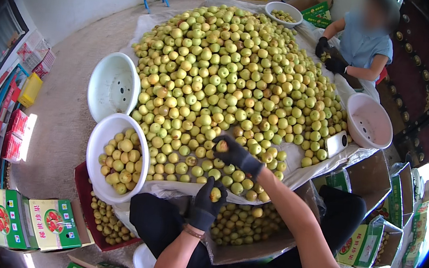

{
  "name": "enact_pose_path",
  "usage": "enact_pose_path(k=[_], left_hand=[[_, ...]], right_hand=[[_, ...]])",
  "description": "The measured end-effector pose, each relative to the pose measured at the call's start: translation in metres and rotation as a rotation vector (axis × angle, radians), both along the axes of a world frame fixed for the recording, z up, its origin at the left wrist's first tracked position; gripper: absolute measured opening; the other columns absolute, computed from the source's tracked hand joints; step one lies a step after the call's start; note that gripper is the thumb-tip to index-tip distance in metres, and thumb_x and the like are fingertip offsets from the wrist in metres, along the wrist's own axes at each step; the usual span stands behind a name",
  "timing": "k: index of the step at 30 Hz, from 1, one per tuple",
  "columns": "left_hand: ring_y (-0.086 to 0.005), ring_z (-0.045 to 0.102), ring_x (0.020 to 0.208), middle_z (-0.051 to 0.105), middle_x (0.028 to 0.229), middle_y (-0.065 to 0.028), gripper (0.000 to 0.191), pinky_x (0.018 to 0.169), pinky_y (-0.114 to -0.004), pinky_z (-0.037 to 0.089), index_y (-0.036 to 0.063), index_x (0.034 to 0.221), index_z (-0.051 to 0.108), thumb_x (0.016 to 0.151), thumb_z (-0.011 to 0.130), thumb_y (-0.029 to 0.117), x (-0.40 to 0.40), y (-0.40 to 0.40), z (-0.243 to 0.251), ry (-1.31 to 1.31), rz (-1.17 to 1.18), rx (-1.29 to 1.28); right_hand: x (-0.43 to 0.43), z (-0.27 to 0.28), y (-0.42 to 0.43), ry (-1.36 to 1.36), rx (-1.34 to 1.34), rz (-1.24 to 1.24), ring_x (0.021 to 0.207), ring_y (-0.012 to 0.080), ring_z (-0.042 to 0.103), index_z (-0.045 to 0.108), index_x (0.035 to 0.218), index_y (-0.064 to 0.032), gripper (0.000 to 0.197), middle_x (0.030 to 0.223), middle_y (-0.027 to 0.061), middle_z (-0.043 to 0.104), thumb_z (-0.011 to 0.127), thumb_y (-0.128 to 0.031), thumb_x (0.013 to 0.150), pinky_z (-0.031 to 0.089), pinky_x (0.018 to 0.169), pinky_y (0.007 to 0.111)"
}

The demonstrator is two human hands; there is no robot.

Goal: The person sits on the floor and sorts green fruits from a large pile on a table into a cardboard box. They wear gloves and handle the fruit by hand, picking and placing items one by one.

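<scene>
A large heap of round yellow-green fruits [222, 70] lies on a pale sheet in front of me. My left hand [208, 203], in a dark glove, holds one fruit [215, 195] with a brownish mark, above the near edge of the heap. Farther forward and to the right, my right hand [236, 154], gloved too, grips another fruit [221, 146] with a reddish patch between thumb and fingers. Below my hands, between my legs, an open cardboard box [240, 253] with a plastic liner contains many fruits. At the heap's left, a white basin [93, 159] holds yellower fruits.
An empty-looking pale basin [114, 85] stands left, a pinkish basin [369, 121] right, near a white phone [336, 144]. A dark red crate [83, 186] of fruits is at lower left. Cardboard boxes [369, 181] line the right. A co-worker [365, 48] in dark gloves sits at upper right.
</scene>
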State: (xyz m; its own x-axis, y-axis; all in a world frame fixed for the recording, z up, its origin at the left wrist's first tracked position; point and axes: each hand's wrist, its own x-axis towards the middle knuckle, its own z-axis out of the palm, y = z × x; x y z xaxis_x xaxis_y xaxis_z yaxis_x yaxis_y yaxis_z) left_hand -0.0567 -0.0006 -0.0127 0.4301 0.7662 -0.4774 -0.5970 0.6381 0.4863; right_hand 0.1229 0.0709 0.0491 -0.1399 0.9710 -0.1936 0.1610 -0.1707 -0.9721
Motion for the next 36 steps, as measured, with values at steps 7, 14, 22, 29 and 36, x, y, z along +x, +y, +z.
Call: enact_pose_path(k=[7,14,22,29,36], left_hand=[[-0.0167,0.058,0.082,0.06,0.091,-0.008,0.04,0.07,-0.027,0.049,0.0008,0.108,0.055,0.098,0.039,0.036,-0.005,-0.001,0.053,-0.162,-0.271,0.114],[-0.0244,0.059,0.052,0.06,0.067,-0.0124,0.049,0.045,-0.033,0.05,0.0012,0.104,0.053,0.092,0.042,0.047,0.0,-0.013,0.022,-0.005,-0.392,0.075],[-0.0198,0.057,0.059,0.06,0.081,-0.0124,0.024,0.044,-0.031,0.047,0.011,0.103,0.053,0.089,0.055,0.03,0.013,-0.012,0.037,0.114,-0.317,0.186],[-0.0212,0.058,0.061,0.06,0.075,-0.0098,0.049,0.049,-0.03,0.05,0.01,0.102,0.055,0.084,0.054,0.056,0.011,0.003,0.05,-0.141,-0.019,-0.321],[-0.035,0.045,0.119,0.044,0.132,-0.0176,0.062,0.102,-0.05,0.037,0.0045,0.129,0.042,0.09,0.043,0.052,0.02,-0.014,0.087,-0.586,-0.164,-0.343]], right_hand=[[-0.016,0.045,-0.097,0.109,0.158,0.037,0.105,0.0171,0.052,0.05,0.122,-0.001,0.058,0.115,0.0099,0.056,0.07,-0.036,0.08,0.044,0.089,0.031],[-0.01,0.025,-0.12,-0.253,0.457,0.139,0.114,0.0324,0.044,0.053,0.122,-0.0051,0.054,0.118,0.0163,0.05,0.066,-0.039,0.081,0.037,0.096,0.041],[0.103,-0.015,0.012,-1.016,0.361,-0.422,0.103,0.037,0.052,0.045,0.126,-0.0156,0.052,0.117,0.0169,0.051,0.063,-0.028,0.079,0.045,0.086,0.045],[0.114,0.011,0.054,-1.188,0.301,-0.161,0.083,0.0332,0.061,0.053,0.11,-0.0126,0.041,0.098,0.0136,0.062,0.065,-0.034,0.076,0.05,0.072,0.041],[0.005,0.043,-0.092,-0.102,0.5,-0.134,0.091,0.0231,0.058,0.057,0.104,-0.0018,0.019,0.102,0.0131,0.06,0.059,-0.007,0.086,0.047,0.081,0.032]])
